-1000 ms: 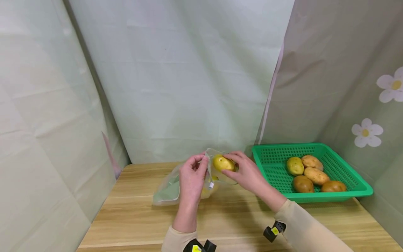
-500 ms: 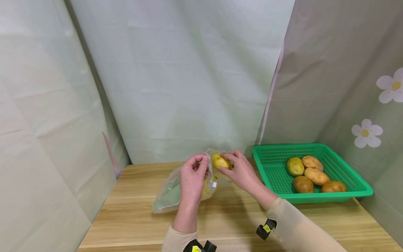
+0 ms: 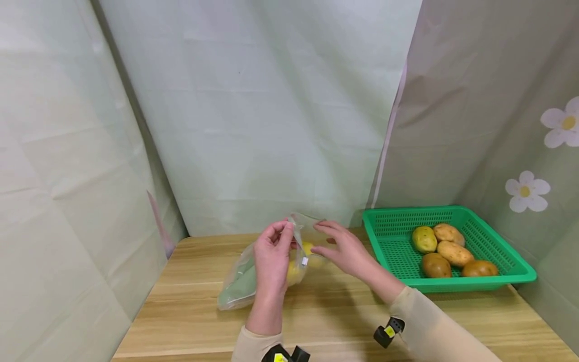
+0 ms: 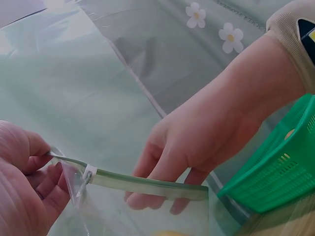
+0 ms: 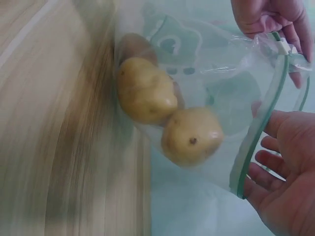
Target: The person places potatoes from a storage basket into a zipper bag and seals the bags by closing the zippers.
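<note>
Potatoes [image 5: 192, 136] could spill, we feared, if the left hand [image 3: 272, 255] pinching the bag [image 3: 239, 285] slipped (right hand [image 3: 348, 250] loose, fingers spread)!

Basket [image 3: 443, 283] on the desk [image 3: 334, 322] at two o'clock, five potatoes [image 3: 454, 253] in it; bag [image 3: 242, 281] at the basket's nine, more potatoes [image 5: 146, 91] inside; curtain [image 3: 271, 110] behind, at twelve.

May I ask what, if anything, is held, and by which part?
The left hand pinches the bag by its rim, near the slider; the right hand holds nothing.
</note>
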### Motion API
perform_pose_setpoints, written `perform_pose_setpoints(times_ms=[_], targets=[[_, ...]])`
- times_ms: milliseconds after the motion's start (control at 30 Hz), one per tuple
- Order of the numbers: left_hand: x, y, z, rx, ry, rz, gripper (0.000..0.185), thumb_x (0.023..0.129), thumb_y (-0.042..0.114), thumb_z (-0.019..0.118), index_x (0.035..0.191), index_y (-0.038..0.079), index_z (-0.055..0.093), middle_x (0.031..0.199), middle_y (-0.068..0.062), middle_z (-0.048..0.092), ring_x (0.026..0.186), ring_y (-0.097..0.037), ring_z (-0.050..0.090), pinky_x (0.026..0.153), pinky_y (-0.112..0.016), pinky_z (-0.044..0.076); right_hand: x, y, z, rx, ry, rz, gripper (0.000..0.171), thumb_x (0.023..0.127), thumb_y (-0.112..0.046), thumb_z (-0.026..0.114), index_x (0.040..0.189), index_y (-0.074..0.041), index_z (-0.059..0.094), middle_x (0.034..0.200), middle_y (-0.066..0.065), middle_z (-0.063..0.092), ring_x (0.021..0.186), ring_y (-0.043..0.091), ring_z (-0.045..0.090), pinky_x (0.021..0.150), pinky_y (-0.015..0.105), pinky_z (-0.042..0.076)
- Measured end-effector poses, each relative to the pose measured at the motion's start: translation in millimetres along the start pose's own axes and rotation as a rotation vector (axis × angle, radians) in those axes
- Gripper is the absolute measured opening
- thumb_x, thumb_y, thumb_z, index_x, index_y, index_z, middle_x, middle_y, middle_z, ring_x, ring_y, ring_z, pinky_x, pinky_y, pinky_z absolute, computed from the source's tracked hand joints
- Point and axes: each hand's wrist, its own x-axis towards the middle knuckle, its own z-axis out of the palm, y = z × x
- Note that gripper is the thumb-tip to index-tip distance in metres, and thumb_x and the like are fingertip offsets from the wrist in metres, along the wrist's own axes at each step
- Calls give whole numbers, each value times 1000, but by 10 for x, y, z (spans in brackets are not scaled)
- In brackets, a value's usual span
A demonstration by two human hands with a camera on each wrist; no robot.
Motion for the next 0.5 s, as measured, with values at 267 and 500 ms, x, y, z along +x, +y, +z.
perform_pose_setpoints(times_ms=[267,500], targets=[[9,3,9,-13,-1,0,17,106,9,76,109,-7,75,118,-17,74,78,-14,67,67,-23,59,-210,-2,-168,11,17,-45,54,101,-26,84,151,-13,68,156,8,62,130,29,69,105,46,60],[23,-12,0,-3,0,-13,15,105,7,76,109,-7,76,113,-15,74,77,-13,66,66,-22,59,-358,32,-402,-54,28,-36,53,102,-30,84,150,-13,69,151,8,66,124,33,71,103,56,60]])
